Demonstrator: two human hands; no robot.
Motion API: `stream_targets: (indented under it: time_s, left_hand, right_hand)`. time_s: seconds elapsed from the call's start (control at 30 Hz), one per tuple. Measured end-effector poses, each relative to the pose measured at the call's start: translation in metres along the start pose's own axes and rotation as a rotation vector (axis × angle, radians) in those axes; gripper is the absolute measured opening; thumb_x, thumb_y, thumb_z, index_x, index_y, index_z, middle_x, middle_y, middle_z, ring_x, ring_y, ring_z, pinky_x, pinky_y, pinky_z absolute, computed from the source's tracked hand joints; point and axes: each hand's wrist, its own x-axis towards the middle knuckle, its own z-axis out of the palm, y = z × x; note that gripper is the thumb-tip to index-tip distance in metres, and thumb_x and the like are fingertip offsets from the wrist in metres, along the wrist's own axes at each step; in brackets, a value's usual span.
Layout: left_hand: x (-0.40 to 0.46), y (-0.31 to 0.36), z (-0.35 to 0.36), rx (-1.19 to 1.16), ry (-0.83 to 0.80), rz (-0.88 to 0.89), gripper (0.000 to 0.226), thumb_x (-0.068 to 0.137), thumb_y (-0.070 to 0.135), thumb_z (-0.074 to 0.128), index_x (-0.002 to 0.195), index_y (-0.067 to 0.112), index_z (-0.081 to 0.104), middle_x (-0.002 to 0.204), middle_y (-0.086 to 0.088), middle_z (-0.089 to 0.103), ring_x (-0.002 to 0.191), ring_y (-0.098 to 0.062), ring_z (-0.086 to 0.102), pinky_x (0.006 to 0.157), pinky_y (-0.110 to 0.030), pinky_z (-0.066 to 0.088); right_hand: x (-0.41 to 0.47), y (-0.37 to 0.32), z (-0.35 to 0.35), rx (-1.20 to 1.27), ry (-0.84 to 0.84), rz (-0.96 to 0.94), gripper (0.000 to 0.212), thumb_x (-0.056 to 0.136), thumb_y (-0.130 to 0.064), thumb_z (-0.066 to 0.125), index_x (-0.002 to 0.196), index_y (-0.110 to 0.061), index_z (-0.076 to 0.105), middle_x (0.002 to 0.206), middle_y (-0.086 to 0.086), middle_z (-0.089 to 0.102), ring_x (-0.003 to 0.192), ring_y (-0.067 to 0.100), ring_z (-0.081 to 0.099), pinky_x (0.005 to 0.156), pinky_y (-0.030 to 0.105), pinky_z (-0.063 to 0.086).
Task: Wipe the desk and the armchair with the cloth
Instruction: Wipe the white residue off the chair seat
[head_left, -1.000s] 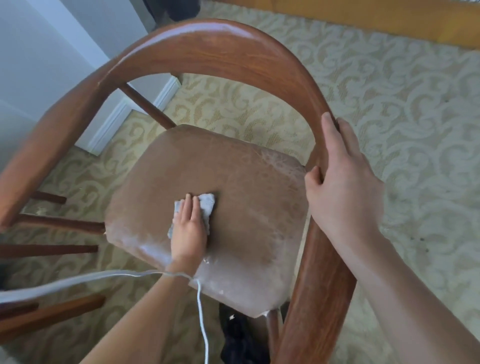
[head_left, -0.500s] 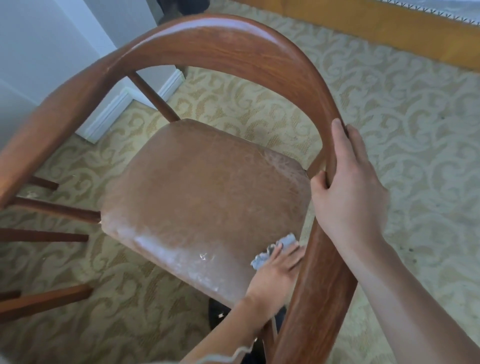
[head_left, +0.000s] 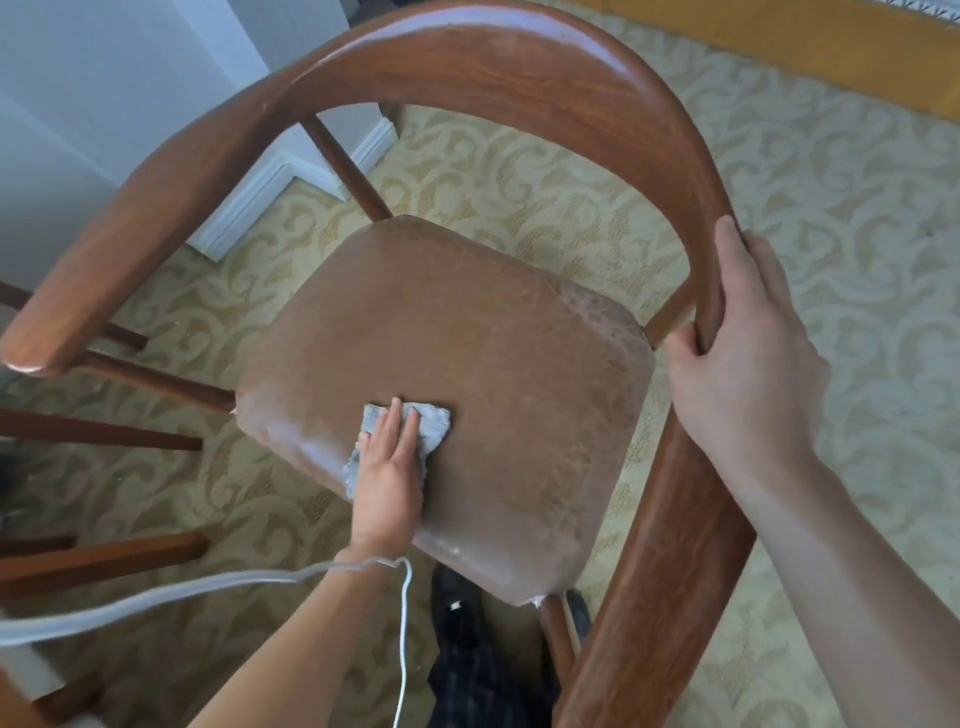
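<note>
On armchair (head_left: 519, 83) seat, cloth (head_left: 431, 423) lengthwise under flat left hand (head_left: 387, 467).

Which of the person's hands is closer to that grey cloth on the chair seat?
The left hand. It lies flat on top of the cloth, pressing it onto the seat. The right hand is off to the side, gripping the chair's curved wooden rail, not touching the cloth.

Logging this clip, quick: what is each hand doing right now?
Left hand: flat and open, pressing the grey cloth onto the armchair seat.
Right hand: closed around the curved wooden armrest rail.
</note>
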Motion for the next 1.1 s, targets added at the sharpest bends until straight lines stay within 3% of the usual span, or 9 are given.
stream_targets:
  time_s: [0.2, 0.3, 0.4, 0.47, 0.53, 0.67, 0.83, 0.9, 1.1]
  left_hand:
    - [-0.08, 0.037, 0.024, -0.102, -0.078, 0.222, 0.084, 0.088, -0.011, 0.065, 0.159, 0.017, 0.031, 0.167, -0.011, 0.025, 0.153, -0.036, 0.024, 0.118, -0.063, 0.029]
    - [-0.117, 0.075, 0.05, -0.169, -0.131, 0.396, 0.086, 0.094, -0.001, 0.058, 0.163, 0.029, 0.017, 0.172, 0.002, 0.012, 0.157, -0.026, 0.013, 0.122, -0.052, 0.017]
    - [-0.123, 0.083, 0.061, -0.159, -0.158, 0.511, 0.073, 0.096, 0.007, 0.058, 0.161, 0.022, 0.029, 0.172, 0.001, 0.012, 0.158, -0.022, 0.011, 0.124, -0.046, 0.014]
    - [-0.11, 0.062, 0.054, -0.102, -0.195, 0.584, 0.086, 0.082, 0.007, 0.071, 0.159, 0.021, 0.034, 0.17, -0.003, 0.021, 0.156, -0.023, 0.019, 0.126, -0.042, 0.011]
    - [-0.085, 0.03, 0.042, -0.084, -0.136, 0.481, 0.097, 0.074, 0.003, 0.08, 0.158, 0.021, 0.036, 0.168, -0.004, 0.026, 0.154, -0.025, 0.027, 0.128, -0.037, 0.005]
    - [-0.012, -0.035, 0.0, 0.038, 0.044, 0.195, 0.059, 0.09, 0.008, 0.049, 0.149, 0.008, 0.05, 0.159, -0.017, 0.04, 0.142, -0.037, 0.043, 0.125, -0.045, 0.019]
    - [0.057, -0.071, -0.033, 0.069, 0.091, -0.108, 0.051, 0.099, -0.004, 0.048, 0.15, 0.0, 0.044, 0.161, -0.024, 0.032, 0.149, -0.047, 0.028, 0.12, -0.061, 0.025]
    - [0.058, -0.053, -0.027, 0.027, 0.1, -0.111, 0.051, 0.097, -0.006, 0.052, 0.148, -0.002, 0.046, 0.161, -0.025, 0.033, 0.149, -0.046, 0.029, 0.122, -0.059, 0.025]
    - [-0.002, 0.066, 0.04, -0.139, 0.036, 0.203, 0.06, 0.097, -0.005, 0.057, 0.153, 0.013, 0.045, 0.164, -0.012, 0.033, 0.152, -0.034, 0.029, 0.125, -0.048, 0.02]
  right_hand:
    - [0.0, -0.005, -0.004, 0.014, -0.02, 0.015, 0.077, 0.094, -0.017, 0.058, 0.16, -0.03, 0.02, 0.167, -0.005, 0.024, 0.124, 0.032, 0.059, 0.082, 0.046, 0.054]
    - [0.0, -0.005, -0.003, 0.012, -0.022, 0.022, 0.076, 0.094, -0.017, 0.058, 0.159, -0.031, 0.021, 0.167, -0.005, 0.024, 0.124, 0.032, 0.059, 0.082, 0.047, 0.054]
    - [-0.001, -0.004, -0.003, 0.011, -0.021, 0.011, 0.077, 0.094, -0.017, 0.057, 0.159, -0.031, 0.02, 0.167, -0.006, 0.024, 0.126, 0.032, 0.058, 0.082, 0.046, 0.055]
    - [0.0, -0.003, -0.004, 0.016, -0.016, 0.01, 0.076, 0.094, -0.018, 0.058, 0.16, -0.03, 0.02, 0.166, -0.007, 0.025, 0.128, 0.029, 0.057, 0.082, 0.045, 0.053]
    - [0.0, -0.002, -0.004, 0.029, -0.009, 0.005, 0.076, 0.094, -0.018, 0.058, 0.16, -0.03, 0.021, 0.166, -0.007, 0.027, 0.129, 0.027, 0.056, 0.083, 0.043, 0.051]
    - [0.0, 0.0, -0.003, 0.042, -0.008, 0.013, 0.076, 0.094, -0.018, 0.058, 0.16, -0.031, 0.021, 0.164, -0.01, 0.028, 0.119, 0.028, 0.061, 0.077, 0.037, 0.043]
    - [0.0, 0.0, 0.0, 0.035, 0.006, 0.005, 0.076, 0.093, -0.017, 0.058, 0.159, -0.031, 0.022, 0.163, -0.011, 0.03, 0.111, 0.029, 0.064, 0.073, 0.035, 0.044]
    - [-0.001, 0.0, -0.001, 0.03, 0.005, 0.011, 0.076, 0.093, -0.017, 0.057, 0.159, -0.03, 0.021, 0.164, -0.01, 0.029, 0.116, 0.029, 0.062, 0.074, 0.037, 0.045]
    - [-0.001, -0.003, -0.002, 0.012, -0.004, 0.015, 0.077, 0.094, -0.017, 0.059, 0.16, -0.029, 0.021, 0.166, -0.009, 0.026, 0.121, 0.032, 0.059, 0.074, 0.039, 0.044]
